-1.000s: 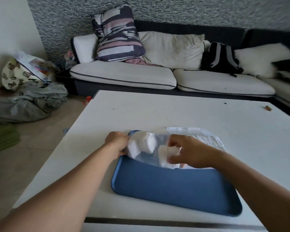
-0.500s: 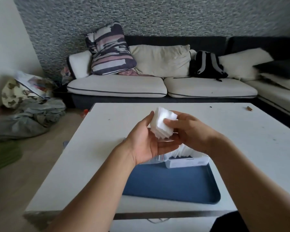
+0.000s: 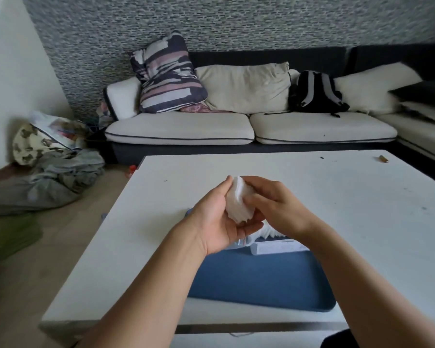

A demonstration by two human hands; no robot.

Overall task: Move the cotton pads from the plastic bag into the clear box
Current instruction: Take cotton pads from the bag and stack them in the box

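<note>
Two hands are meeting above the table, holding one stack of white cotton pads [image 3: 237, 200] between them. The left hand [image 3: 217, 219] is cupping the stack from the nine o'clock side, palm turned up, its thumb lying along the stack's upper left edge and its fingers curling beneath. The right hand [image 3: 274, 205] is closing on the stack from three o'clock, fingers curled over the top and right face, so the pads are being pinched from both sides and are hanging clear of the surface. Directly beneath the hands, toward six o'clock, the clear box [image 3: 269, 243] is sitting on a blue tray [image 3: 261, 282], with more white pads showing inside it; a bit of crinkled clear plastic is lying just at the box's nine o'clock side, though whether it is the bag is hard to tell. The tray is resting on a white table [image 3: 362, 209]. At twelve o'clock, beyond the table, a sofa [image 3: 186, 128] is carrying a striped pillow [image 3: 166, 74] and a black backpack [image 3: 314, 92], and at ten o'clock grey clothes [image 3: 48, 179] are lying heaped on the floor.
</note>
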